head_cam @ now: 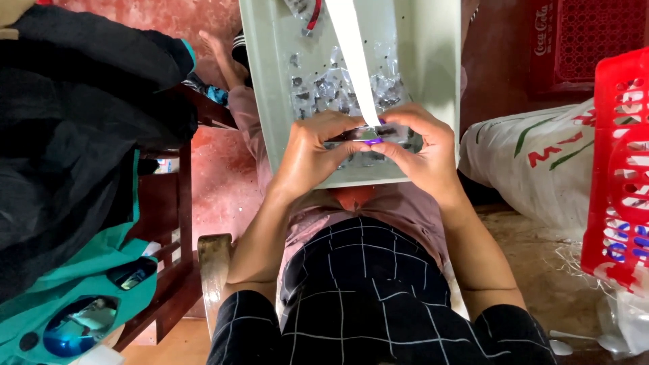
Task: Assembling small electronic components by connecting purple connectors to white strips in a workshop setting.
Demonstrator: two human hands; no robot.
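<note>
Over the lap, seen from the head camera, a pale green tray (433, 61) rests on the person's knees, scattered with small clear packets (331, 88) that hold dark bits. Both hands meet at the tray's near edge. The left hand (314, 152) is curled narrow, thumb and fingers pinched on a small clear packet (368, 135); the right hand (422, 152) pinches the same packet from the other side, its purple-painted nails touching the plastic. A long white strip (351, 54) runs from between the fingers up across the tray and out of view. The packet looks light, thin and slippery, soft enough to crumple, so a pinch at its edges seems the surest hold; the strip looks limp like paper or tape. Left of the tray a dark jacket (74, 135) hangs over a wooden chair (182, 203). To the right stand a red crate (622, 162) and a white sack (534, 155).
</note>
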